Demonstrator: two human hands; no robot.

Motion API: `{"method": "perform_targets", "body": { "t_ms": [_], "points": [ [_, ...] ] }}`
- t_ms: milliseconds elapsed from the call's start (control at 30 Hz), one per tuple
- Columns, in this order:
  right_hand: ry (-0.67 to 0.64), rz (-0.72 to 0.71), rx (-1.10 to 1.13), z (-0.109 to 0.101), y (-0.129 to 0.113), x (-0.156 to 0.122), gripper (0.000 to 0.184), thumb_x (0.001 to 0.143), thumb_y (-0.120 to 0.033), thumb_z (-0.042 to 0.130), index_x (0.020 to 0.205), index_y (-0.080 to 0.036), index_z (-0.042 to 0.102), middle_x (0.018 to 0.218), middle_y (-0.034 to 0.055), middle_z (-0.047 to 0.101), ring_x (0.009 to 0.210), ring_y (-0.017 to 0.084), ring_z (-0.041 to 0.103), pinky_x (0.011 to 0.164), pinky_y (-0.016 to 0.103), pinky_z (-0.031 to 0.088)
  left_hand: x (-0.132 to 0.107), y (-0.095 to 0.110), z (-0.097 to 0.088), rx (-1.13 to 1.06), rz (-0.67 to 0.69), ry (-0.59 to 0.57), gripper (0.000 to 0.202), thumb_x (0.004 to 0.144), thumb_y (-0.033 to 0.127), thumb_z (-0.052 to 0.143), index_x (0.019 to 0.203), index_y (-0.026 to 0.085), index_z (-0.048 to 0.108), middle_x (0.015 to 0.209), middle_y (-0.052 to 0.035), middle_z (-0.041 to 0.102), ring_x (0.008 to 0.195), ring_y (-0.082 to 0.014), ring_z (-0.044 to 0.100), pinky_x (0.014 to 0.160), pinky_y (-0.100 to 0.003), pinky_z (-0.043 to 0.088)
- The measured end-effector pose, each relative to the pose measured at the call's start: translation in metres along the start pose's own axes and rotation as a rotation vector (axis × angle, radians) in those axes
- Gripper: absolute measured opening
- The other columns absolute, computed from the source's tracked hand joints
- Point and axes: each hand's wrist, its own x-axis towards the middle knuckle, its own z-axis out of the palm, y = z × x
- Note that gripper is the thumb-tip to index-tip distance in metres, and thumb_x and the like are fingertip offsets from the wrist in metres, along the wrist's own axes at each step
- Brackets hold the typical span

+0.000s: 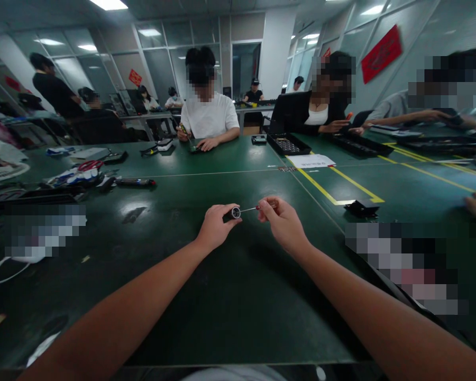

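Over the middle of the green table [230, 296], my left hand [216, 225] is closed around a small dark cylindrical part [235, 212]. The part's round open end, with a pale rim, faces toward me; its inner detail is too small to make out. Opposite it, my right hand [280, 219] grips the reddish handle of a screwdriver [249, 209]. The thin metal shaft points left, and its tip is at the rim of the cylindrical part. Whether the tip touches the rim I cannot tell. My fingers cover most of the handle.
A black cylindrical tool [135, 182] and red-handled scissors [90, 165] lie at the left among clutter. A small black piece [362, 209] sits right of my hands. Black trays [289, 144] stand farther back. Across the table, a person in white [210, 119] works; others sit at the right.
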Motion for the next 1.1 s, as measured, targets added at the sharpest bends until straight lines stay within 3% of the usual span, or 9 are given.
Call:
{"method": "perform_targets", "body": {
  "t_ms": [167,300,400,633,833,1000,1100],
  "points": [
    [0.052,-0.055,-0.123,0.000,-0.010,-0.007,0.045,0.098,-0.057,0.042,0.090,-0.021,0.067,0.065,-0.0002,0.058,0.057,0.015,0.054,0.058,0.030,0.044,0.000,-0.001,0.001,0.011,0.019,-0.031,0.034,0.085,0.027,0.076,0.118,0.026,0.068,0.112,-0.0037,0.073,0.107,-0.0258,0.063,0.098,-0.045,0.045],
    [0.088,-0.098,-0.212,0.000,-0.007,-0.009,0.028,0.098,-0.045,0.048,0.106,-0.023,0.062,0.080,0.0023,0.067,0.067,0.018,0.059,0.065,0.033,0.045,-0.001,-0.001,0.001,-0.013,0.023,-0.018,0.035,0.085,0.025,0.076,0.119,0.026,0.068,0.114,-0.0033,0.073,0.108,-0.0251,0.063,0.100,-0.045,0.045],
    [0.070,-0.120,-0.209,-0.001,-0.005,-0.008,0.021,0.097,-0.041,0.050,0.105,-0.024,0.058,0.092,0.0045,0.069,0.077,0.020,0.063,0.071,0.034,0.047,-0.001,0.000,0.000,-0.030,0.006,0.000,0.034,0.085,0.024,0.076,0.119,0.026,0.068,0.116,-0.0035,0.072,0.108,-0.0248,0.063,0.100,-0.044,0.046],
    [0.058,-0.171,-0.399,-0.003,-0.019,-0.010,0.031,0.100,-0.047,0.044,0.090,-0.024,0.062,0.069,0.0005,0.063,0.063,0.018,0.057,0.063,0.032,0.039,-0.002,0.000,0.000,-0.011,0.041,-0.027,0.034,0.084,0.026,0.077,0.117,0.026,0.069,0.112,-0.0038,0.073,0.106,-0.0253,0.063,0.099,-0.044,0.046],
    [0.047,-0.153,-0.328,-0.003,-0.016,-0.010,0.016,0.096,-0.033,0.047,0.102,-0.024,0.058,0.078,0.0008,0.066,0.068,0.019,0.059,0.066,0.032,0.041,-0.002,0.000,0.001,-0.045,0.016,-0.007,0.036,0.083,0.023,0.077,0.118,0.025,0.069,0.113,-0.0031,0.072,0.106,-0.0234,0.063,0.099,-0.041,0.046],
    [0.033,-0.163,-0.373,-0.002,-0.019,-0.012,0.027,0.100,-0.043,0.043,0.092,-0.025,0.061,0.078,0.0018,0.067,0.069,0.019,0.061,0.065,0.032,0.041,-0.003,0.002,-0.001,-0.045,0.019,-0.017,0.035,0.084,0.024,0.077,0.118,0.025,0.069,0.112,-0.0027,0.073,0.105,-0.0236,0.063,0.100,-0.043,0.046],
    [0.039,-0.181,-0.396,-0.002,-0.020,-0.012,0.027,0.100,-0.042,0.042,0.099,-0.025,0.063,0.081,0.0030,0.069,0.071,0.020,0.063,0.067,0.034,0.042,-0.002,0.001,-0.001,-0.048,0.020,-0.017,0.035,0.084,0.025,0.077,0.118,0.026,0.069,0.114,-0.0031,0.073,0.107,-0.0240,0.063,0.100,-0.043,0.047]
  ]
}}
